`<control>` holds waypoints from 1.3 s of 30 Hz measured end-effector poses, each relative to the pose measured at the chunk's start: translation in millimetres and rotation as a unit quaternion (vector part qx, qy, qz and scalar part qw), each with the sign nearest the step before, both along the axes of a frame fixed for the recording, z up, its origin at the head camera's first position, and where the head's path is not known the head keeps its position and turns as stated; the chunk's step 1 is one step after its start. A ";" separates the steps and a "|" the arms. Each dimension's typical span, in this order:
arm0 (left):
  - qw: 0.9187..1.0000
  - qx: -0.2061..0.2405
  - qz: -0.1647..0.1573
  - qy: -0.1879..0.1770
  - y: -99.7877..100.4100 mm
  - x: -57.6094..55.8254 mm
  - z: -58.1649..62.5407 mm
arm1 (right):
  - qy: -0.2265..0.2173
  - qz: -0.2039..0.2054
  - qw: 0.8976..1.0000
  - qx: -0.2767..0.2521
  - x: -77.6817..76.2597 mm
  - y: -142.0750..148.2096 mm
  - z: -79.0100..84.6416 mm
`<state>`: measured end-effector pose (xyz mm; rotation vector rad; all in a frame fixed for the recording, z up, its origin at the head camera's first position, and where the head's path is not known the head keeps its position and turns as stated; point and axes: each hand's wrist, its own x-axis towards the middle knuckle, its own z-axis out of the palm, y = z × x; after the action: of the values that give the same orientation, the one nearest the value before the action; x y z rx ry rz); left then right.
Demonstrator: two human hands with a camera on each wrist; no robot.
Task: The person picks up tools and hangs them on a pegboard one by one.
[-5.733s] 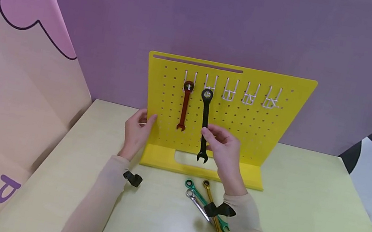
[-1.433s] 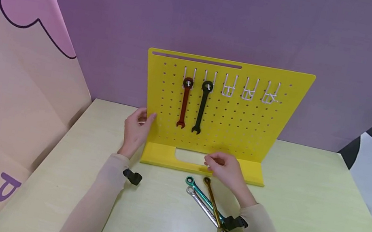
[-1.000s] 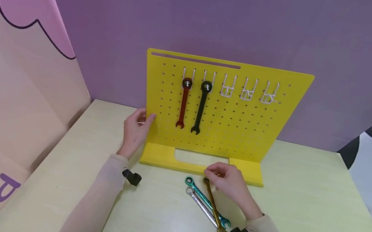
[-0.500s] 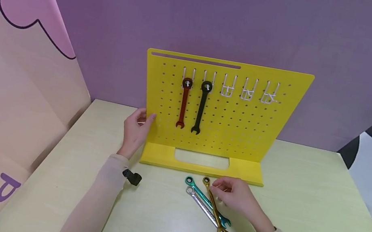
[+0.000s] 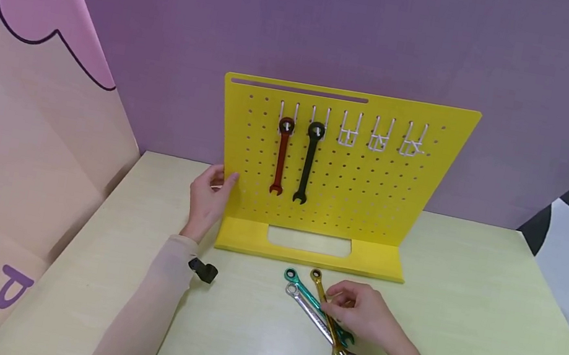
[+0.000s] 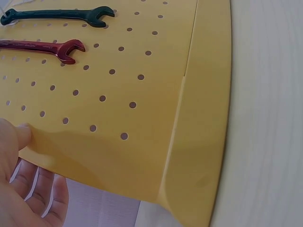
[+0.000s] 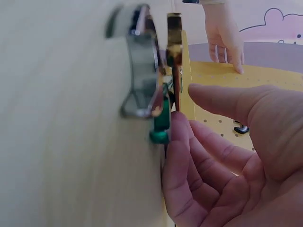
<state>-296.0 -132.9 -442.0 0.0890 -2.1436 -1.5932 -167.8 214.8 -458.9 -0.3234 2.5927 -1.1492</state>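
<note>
My left hand (image 5: 208, 199) grips the left edge of the yellow pegboard (image 5: 359, 202). In the left wrist view its thumb (image 6: 23, 136) lies on the front face and the fingers are behind. My right hand (image 5: 365, 317) is at the gold wrench (image 5: 321, 287), topmost of a crossed pile. In the right wrist view the thumb (image 7: 215, 100) stands apart from the gold wrench (image 7: 174, 52), with bent fingers beside it. Beneath lie a green wrench (image 5: 298, 280) and a silver wrench (image 5: 303, 303). A red wrench (image 5: 281, 158) and a black wrench (image 5: 308, 166) hang on the board.
Three white hooks, the middle one (image 5: 380, 137) among them, carry nothing on the board's right half. The board's base (image 5: 246, 237) stands on the pale table (image 5: 234, 345), just behind the loose wrenches. A purple backdrop (image 5: 310, 25) rises behind.
The black wrench, held in my right hand at first, now hangs on the second hook. My right hand has come down and back to the gold wrench. The left hand stays put.
</note>
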 end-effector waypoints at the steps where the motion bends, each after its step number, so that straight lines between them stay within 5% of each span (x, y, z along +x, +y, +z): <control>1: 1.000 0.001 -0.001 -0.001 0.5 0.0 0.1 | -0.002 0.001 1.000 -0.001 0.4 0.0 -0.1; 14: 1.000 -0.002 -0.002 0.001 2.2 -0.3 1.1 | -0.025 -0.019 0.999 0.005 4.2 -5.9 0.5; 39: 1.000 -0.005 0.000 0.010 -1.4 -0.2 -2.6 | -0.074 0.021 0.997 -0.031 -2.7 7.4 2.3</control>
<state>-296.2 -134.3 -444.6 0.0698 -2.1365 -1.5762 -170.6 222.2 -456.6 -0.2933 2.4154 -1.1931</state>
